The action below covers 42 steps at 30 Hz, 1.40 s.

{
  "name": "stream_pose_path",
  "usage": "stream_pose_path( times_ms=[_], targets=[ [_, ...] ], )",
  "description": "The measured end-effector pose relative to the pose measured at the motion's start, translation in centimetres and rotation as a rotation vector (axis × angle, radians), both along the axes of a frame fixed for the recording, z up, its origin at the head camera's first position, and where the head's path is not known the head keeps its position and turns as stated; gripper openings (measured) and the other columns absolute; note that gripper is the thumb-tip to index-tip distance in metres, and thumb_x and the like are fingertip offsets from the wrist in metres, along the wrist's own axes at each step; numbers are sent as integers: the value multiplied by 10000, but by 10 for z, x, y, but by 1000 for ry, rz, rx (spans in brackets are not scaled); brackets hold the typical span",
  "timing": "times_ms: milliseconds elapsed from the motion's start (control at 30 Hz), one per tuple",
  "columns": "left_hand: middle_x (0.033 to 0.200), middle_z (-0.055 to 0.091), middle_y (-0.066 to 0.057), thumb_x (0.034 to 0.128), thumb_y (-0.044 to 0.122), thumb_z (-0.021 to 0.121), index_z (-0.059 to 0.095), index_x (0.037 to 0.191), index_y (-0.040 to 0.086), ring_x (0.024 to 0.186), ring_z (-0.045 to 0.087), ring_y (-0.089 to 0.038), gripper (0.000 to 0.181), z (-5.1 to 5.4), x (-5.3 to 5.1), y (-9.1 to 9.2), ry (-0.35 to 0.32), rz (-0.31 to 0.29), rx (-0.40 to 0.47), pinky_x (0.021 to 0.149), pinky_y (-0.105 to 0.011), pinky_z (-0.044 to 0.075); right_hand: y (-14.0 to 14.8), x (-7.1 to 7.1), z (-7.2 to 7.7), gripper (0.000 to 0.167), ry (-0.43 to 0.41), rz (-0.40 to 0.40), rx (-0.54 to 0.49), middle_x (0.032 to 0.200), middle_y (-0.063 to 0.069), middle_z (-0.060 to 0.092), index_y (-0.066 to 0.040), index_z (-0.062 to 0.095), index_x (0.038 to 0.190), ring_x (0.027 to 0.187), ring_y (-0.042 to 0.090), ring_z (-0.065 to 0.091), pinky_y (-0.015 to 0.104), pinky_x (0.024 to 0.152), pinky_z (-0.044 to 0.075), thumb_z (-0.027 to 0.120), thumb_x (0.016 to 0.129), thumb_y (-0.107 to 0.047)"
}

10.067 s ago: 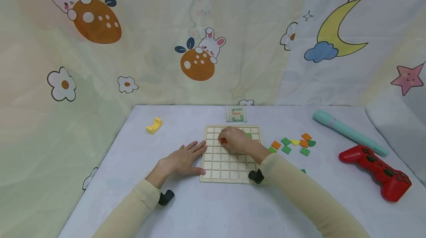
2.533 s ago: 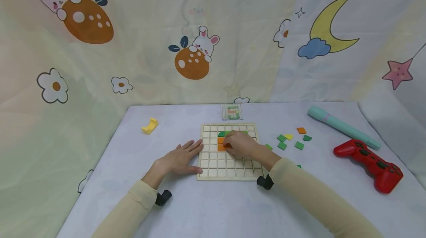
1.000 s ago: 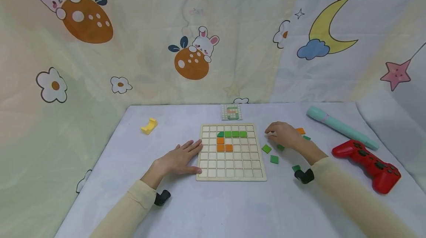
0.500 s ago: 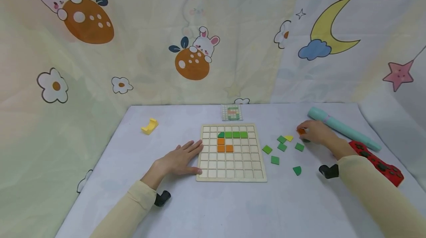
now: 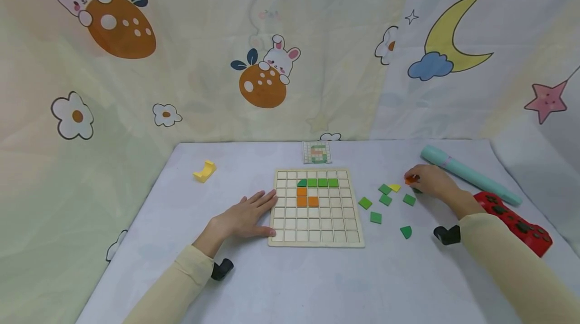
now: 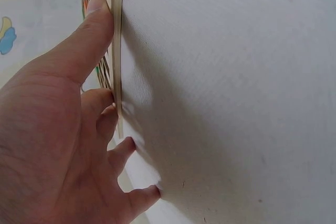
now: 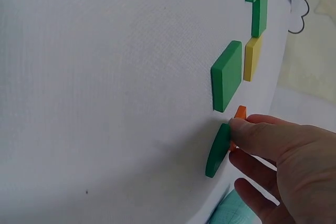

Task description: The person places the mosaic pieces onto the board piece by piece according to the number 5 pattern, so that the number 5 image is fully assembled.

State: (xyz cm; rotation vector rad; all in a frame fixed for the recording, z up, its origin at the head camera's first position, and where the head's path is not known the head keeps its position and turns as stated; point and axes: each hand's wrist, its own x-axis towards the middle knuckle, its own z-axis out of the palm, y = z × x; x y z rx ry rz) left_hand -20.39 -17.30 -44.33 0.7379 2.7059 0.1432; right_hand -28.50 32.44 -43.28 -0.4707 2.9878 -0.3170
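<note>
My left hand lies with fingers spread at the left edge of a wooden grid board; in the left wrist view its thumb rests on the board's rim. A green quarter-round tile, three green squares and three orange squares sit in the board's cells. Off to the right, my right hand pinches an orange square tile between thumb and fingers. Close beside it in the right wrist view is a dark green rounded tile, partly hidden in the head view.
Several loose green tiles and a yellow triangular tile lie right of the board. A red game controller and a teal tube are farther right. A pattern card stands behind; a yellow block is at left.
The right hand has left the board, passed over the loose tiles and now grips the orange tile farther right. More orange and green tiles show on the board. The left hand stays put.
</note>
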Motion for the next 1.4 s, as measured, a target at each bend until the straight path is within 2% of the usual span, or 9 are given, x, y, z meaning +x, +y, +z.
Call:
stream_pose_path(
  times_ms=[200,333,600,767,967,1100,1400],
  targets=[
    [1647,95,39,870,644,558,176,1564,194,1518,118,-270,911,-1,0,-1,-6,-4,3,1171,-587,223,-11,2,4,306,-7,2,1,1148,247,653,58,653,1156,1052,411,583,556,929,486,675,882,-77],
    [1646,96,46,866,649,559,179,1564,196,1518,119,-262,915,-1,0,-2,-5,1,-2,1172,-583,225,-31,3,7,303,-4,29,-13,1126,214,666,49,657,1158,1040,384,592,539,936,491,676,880,-71],
    [1645,106,53,858,659,562,189,1562,206,1519,122,-254,917,-5,0,-3,-6,12,1,1173,-579,228,-97,13,8,239,35,172,7,1073,111,695,-30,720,1088,982,280,644,447,885,538,723,858,-96],
    [1646,98,60,855,667,557,175,1565,216,1520,116,-251,924,-7,0,-3,-6,15,-5,1173,-575,231,-139,24,10,239,20,258,0,1090,65,686,-74,726,1089,992,232,627,416,910,537,733,856,-125],
    [1645,81,77,848,677,555,159,1566,224,1522,107,-232,937,-5,0,-2,-2,22,-17,1178,-570,225,-175,34,7,222,29,356,-12,1114,43,684,-108,733,1076,1053,227,625,388,930,533,735,861,-165],
    [1645,69,81,850,675,555,150,1566,227,1523,101,-225,937,-3,0,-1,-4,22,-18,1183,-565,215,-191,39,4,190,37,398,-20,1104,36,691,-118,737,1054,1083,233,625,379,931,534,728,868,-153],
    [1647,71,69,850,672,559,151,1566,222,1523,100,-236,939,-4,-1,0,1,16,-14,1182,-567,217,-200,43,4,190,79,404,-12,1066,17,702,-125,745,1034,1055,214,636,351,912,543,750,844,-136]
  ],
)
